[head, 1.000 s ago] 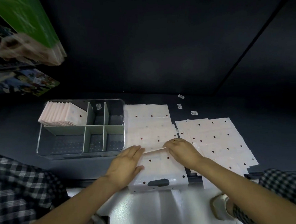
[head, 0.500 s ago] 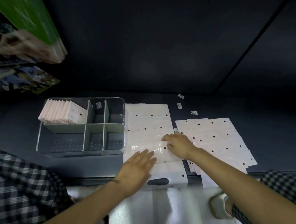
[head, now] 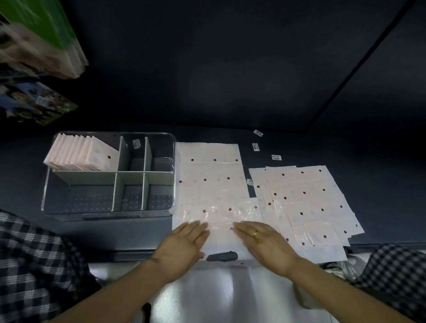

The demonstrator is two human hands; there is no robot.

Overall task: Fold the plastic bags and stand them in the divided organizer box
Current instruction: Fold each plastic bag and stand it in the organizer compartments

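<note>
A long white plastic bag (head: 211, 183) with dark dots lies flat on the dark table, its handle end hanging over the front edge. My left hand (head: 180, 249) and my right hand (head: 265, 242) press flat on its near part, fingers spread, holding nothing. To the left stands the clear divided organizer box (head: 111, 213); several folded bags (head: 83, 155) stand upright in its back left compartment. A pile of unfolded dotted bags (head: 305, 201) lies to the right.
A few small barcode stickers (head: 276, 157) lie on the table behind the pile. Green and printed packages (head: 28, 42) hang at the upper left. Checked sleeves or fabric show at both lower corners. A pale floor lies below the table's front edge.
The folded-up near part of the bag has been laid out flat again. Both hands slid back toward me and now rest flat on the bag's near end.
</note>
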